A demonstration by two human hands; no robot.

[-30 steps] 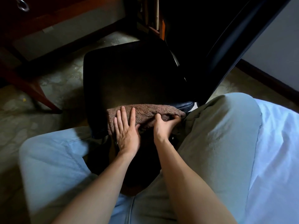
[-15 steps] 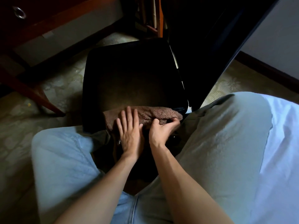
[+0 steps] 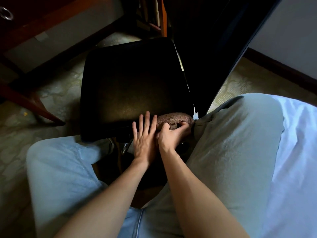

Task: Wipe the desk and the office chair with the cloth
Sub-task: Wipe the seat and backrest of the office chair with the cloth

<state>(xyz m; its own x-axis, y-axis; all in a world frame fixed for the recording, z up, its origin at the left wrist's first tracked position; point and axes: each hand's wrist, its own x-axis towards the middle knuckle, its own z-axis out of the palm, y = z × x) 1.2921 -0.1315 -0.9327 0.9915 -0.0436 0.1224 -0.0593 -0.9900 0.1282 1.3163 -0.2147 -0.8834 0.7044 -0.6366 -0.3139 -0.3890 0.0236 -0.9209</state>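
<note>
The black office chair seat (image 3: 130, 86) lies in front of my knees, its dark backrest (image 3: 214, 48) rising on the right. A brown cloth (image 3: 173, 119) is bunched on the seat's near right corner. My right hand (image 3: 173, 136) grips the cloth with curled fingers. Flat beside it, my left hand (image 3: 145, 136) lies with straight fingers on the seat's near edge, touching the cloth's left end. Most of the cloth is hidden under both hands.
A wooden desk (image 3: 34, 23) with a ring drawer pull (image 3: 6, 13) stands at the upper left, its leg (image 3: 30, 103) angling onto the patterned carpet (image 3: 51, 93). My knees in light jeans flank the chair. White bedding (image 3: 295, 160) lies at the right.
The cloth has been gathered and slid right along the seat's near edge to the right corner. Both hands moved right with it, and less cloth shows now.
</note>
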